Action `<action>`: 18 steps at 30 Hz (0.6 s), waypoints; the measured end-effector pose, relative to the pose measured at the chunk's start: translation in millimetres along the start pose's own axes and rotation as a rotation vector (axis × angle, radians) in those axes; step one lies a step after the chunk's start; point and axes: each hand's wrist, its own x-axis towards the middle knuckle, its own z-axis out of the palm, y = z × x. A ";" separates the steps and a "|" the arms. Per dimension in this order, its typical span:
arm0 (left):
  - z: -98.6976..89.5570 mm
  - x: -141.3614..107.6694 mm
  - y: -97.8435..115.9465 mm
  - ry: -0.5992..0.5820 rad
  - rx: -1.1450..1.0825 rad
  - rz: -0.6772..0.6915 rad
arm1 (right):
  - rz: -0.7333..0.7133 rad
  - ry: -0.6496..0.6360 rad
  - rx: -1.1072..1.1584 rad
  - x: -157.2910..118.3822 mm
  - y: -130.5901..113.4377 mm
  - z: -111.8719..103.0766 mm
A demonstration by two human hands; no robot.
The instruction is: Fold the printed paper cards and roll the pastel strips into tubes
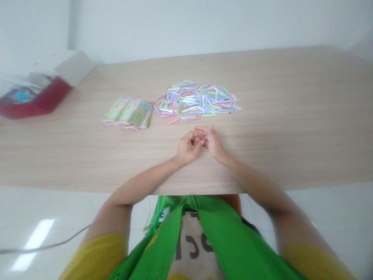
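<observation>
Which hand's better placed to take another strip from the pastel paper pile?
Left, probably: the right hand pinches a small pale paper strip, while the left hand looks free, just below the pastel pile.

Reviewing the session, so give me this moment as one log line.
right hand: pinching small paper strip | left hand: curled beside it | nearby: pile of pastel paper strips, stack of printed paper | surface: wooden table

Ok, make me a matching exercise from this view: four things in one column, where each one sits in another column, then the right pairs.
Things:
1. Heap of pastel paper strips
2. Block of green and pink printed paper
3. Red open box
4. Small paper strip

Places:
A. Pinched in the fingers of the right hand
B. Far left end of the table
C. Scattered loosely mid-table
D. Just left of the heap

Pairs: 1-C, 2-D, 3-B, 4-A
</observation>
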 end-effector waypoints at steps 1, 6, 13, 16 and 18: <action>1.6 -2.3 -2.4 0.015 -0.015 -0.014 | 0.014 -0.001 0.049 -1.1 -3.2 0.7; 7.2 -11.6 -9.4 0.128 -0.038 -0.044 | -0.060 0.018 0.173 -7.4 -19.3 1.1; 23.3 -16.7 -12.6 -0.034 -0.004 -0.120 | -0.065 0.107 0.225 -6.7 -29.6 -4.8; 29.9 -16.0 -20.6 -0.351 -0.129 -0.230 | -0.016 0.197 0.201 -5.5 -29.3 -3.1; 31.0 -15.2 -24.0 -0.450 -0.196 -0.240 | 0.000 0.260 0.168 -5.4 -27.9 -0.7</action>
